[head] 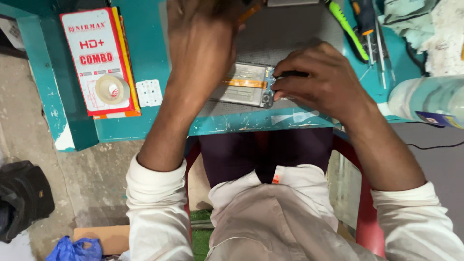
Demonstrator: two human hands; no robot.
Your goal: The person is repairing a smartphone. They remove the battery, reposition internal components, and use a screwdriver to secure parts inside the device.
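An opened phone (246, 84) with an orange strip across its inside lies on a grey mat (285, 34) on the teal table (145, 53). My left hand (203, 46) hovers blurred over the phone's left end, back of the hand up; an orange tool handle (250, 12) sticks out past its fingers. My right hand (324, 79) rests at the phone's right end, fingertips pinched on a small black tool (290, 74) that touches the phone's edge. Its tip is hidden.
A red and white box (94, 43) with a tape roll (111, 90) lies at the left, a small white card (149, 93) beside it. A green-handled tool (345, 21), screwdrivers (367, 24), cloth (425, 24) and a plastic bottle (425, 99) are at the right. A black bag (21, 198) is on the floor.
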